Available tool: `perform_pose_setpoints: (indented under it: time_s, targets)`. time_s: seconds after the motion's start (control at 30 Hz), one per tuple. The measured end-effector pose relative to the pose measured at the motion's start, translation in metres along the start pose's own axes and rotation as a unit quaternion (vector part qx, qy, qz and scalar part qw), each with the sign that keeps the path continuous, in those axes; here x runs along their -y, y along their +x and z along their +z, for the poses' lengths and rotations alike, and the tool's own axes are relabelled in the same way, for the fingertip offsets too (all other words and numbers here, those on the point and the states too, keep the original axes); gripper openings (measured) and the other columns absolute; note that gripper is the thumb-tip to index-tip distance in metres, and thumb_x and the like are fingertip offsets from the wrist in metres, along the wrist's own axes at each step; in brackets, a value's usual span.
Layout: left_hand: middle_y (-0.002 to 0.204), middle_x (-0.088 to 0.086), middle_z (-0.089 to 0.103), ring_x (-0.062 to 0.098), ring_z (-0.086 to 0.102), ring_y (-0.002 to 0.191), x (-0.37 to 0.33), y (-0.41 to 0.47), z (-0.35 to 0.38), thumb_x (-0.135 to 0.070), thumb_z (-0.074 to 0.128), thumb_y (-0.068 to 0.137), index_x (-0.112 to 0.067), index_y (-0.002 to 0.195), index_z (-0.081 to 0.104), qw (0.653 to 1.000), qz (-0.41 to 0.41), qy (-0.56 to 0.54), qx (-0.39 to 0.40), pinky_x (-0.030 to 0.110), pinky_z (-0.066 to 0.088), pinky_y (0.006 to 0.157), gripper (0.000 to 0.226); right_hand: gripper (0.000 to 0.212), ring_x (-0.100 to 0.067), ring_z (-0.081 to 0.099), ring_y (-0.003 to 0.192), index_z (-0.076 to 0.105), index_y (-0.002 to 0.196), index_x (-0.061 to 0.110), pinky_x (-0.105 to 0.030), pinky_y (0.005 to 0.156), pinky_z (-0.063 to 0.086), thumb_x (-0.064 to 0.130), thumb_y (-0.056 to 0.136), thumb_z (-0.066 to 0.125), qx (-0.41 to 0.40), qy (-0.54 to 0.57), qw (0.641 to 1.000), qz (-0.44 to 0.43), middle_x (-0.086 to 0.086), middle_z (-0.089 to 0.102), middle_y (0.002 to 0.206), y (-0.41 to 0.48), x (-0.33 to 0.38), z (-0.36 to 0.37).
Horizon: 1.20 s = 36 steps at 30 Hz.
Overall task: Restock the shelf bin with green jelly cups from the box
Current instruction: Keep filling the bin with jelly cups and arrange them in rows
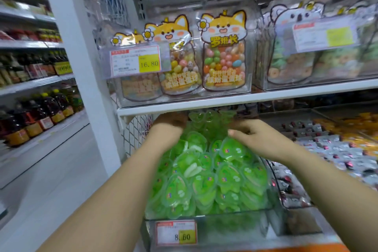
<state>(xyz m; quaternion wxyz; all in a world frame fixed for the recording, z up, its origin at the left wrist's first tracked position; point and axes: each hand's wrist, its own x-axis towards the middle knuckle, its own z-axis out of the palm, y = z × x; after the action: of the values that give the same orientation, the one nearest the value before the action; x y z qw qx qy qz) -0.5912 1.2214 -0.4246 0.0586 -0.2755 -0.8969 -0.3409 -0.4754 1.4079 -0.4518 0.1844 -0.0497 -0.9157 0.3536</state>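
A clear shelf bin [263, 214] on the lower shelf is heaped with green jelly cups [206, 172]. Both my arms reach into its back part, under the shelf above. My left hand [168, 124] lies at the rear left of the heap, its fingers lost in shadow and blur. My right hand [256, 137] is at the rear right, thumb and fingers closed on cups at the top of the pile. A blurred cluster of raised cups [207, 119] sits between the two hands. No box is in view.
A price tag reading 8.80 [176, 233] hangs on the bin's front. The white shelf edge [225, 101] above carries bins of candy bags [224, 55]. A neighbouring bin of dark wrapped sweets [319, 149] is to the right. A white post [81, 63] and a bottle aisle [36, 112] are on the left.
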Motion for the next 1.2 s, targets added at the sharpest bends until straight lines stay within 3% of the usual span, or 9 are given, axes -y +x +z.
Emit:
perform_pose_setpoints:
  time_s: [0.1,0.3,0.37,0.47,0.57,0.77,0.9,1.03,1.2]
  targets:
    - [0.108,0.007,0.069,0.024,0.062,0.103,0.003,-0.021,-0.003,-0.025,0.059,0.085,-0.018,0.105,0.07,0.999,-0.026,-0.015,-0.014,0.027,0.049,0.087,0.024,0.046,-0.014,0.055,0.115,0.057,0.126,0.016,-0.021,0.098,0.038,0.036,0.085,0.063,-0.018,-0.051,0.998,0.032,0.002,0.059,0.127,-0.017,0.006,0.002]
    - [0.119,0.004,0.064,0.023,0.059,0.109,0.011,-0.041,0.0,-0.026,0.061,0.089,-0.017,0.119,0.063,1.0,0.002,-0.003,-0.029,0.025,0.044,0.088,0.032,0.062,-0.015,0.051,0.118,0.051,0.13,0.028,-0.019,0.093,0.035,0.04,0.074,0.074,-0.009,-0.094,0.995,0.025,0.001,0.055,0.131,-0.038,0.015,0.009]
    - [0.117,-0.001,0.062,0.022,0.058,0.108,0.016,-0.051,0.004,-0.024,0.062,0.088,-0.019,0.116,0.063,0.999,0.01,-0.027,-0.04,0.021,0.04,0.081,0.028,0.059,-0.015,0.051,0.118,0.052,0.129,0.029,-0.016,0.088,0.033,0.036,0.075,0.075,-0.02,-0.102,0.994,0.023,0.002,0.057,0.129,-0.04,0.015,0.011]
    - [0.124,-0.003,0.058,0.016,0.051,0.118,0.024,-0.058,0.01,-0.022,0.061,0.089,-0.025,0.113,0.063,0.995,0.023,-0.073,-0.058,0.016,0.031,0.088,0.024,0.05,-0.012,0.053,0.114,0.058,0.124,0.026,-0.014,0.082,0.031,0.028,0.077,0.074,-0.054,-0.103,0.993,0.011,0.004,0.061,0.125,-0.039,0.015,0.017]
    - [0.122,-0.006,0.058,0.006,0.049,0.11,0.03,-0.062,0.012,-0.022,0.06,0.09,-0.029,0.109,0.063,0.989,0.037,-0.12,-0.08,0.016,0.03,0.089,0.021,0.042,-0.007,0.053,0.091,0.062,0.117,0.027,-0.013,0.073,0.031,0.023,0.077,0.075,-0.077,-0.105,0.991,0.007,0.005,0.065,0.112,-0.038,0.014,0.02]
    - [0.104,-0.016,0.058,-0.002,0.049,0.096,0.026,-0.064,0.009,-0.019,0.059,0.09,-0.031,0.099,0.065,0.976,0.076,-0.146,-0.145,0.006,0.031,0.074,0.016,0.034,0.0,0.052,0.079,0.069,0.105,0.022,0.004,0.071,0.031,0.016,0.072,0.078,-0.172,-0.065,0.982,-0.049,0.019,0.06,0.091,-0.028,0.032,0.027]
    - [0.082,-0.03,0.06,-0.018,0.054,0.079,0.017,-0.068,-0.001,-0.033,0.057,0.09,-0.037,0.086,0.065,0.974,0.064,-0.183,-0.114,-0.006,0.033,0.069,0.01,0.032,0.013,0.053,0.08,0.067,0.101,0.025,0.002,0.076,0.033,0.016,0.072,0.078,-0.176,0.002,0.98,-0.089,0.032,0.056,0.087,-0.017,0.056,0.046]
    - [0.077,-0.018,0.068,-0.011,0.06,0.071,0.017,-0.072,-0.008,-0.031,0.064,0.086,-0.031,0.082,0.066,0.96,0.028,-0.257,-0.108,0.0,0.04,0.063,0.004,0.033,0.005,0.053,0.08,0.067,0.103,0.022,-0.001,0.077,0.035,0.015,0.073,0.077,-0.165,0.013,0.979,-0.121,0.025,0.059,0.09,-0.005,0.074,0.062]
    - [0.065,-0.011,0.069,-0.003,0.065,0.072,0.02,-0.059,-0.009,-0.023,0.068,0.084,-0.023,0.085,0.065,0.933,-0.038,-0.327,-0.148,0.012,0.045,0.067,0.003,0.046,0.005,0.054,0.101,0.06,0.118,0.018,-0.001,0.087,0.036,0.015,0.075,0.076,-0.109,0.002,0.984,-0.144,0.011,0.063,0.111,0.007,0.076,0.062]
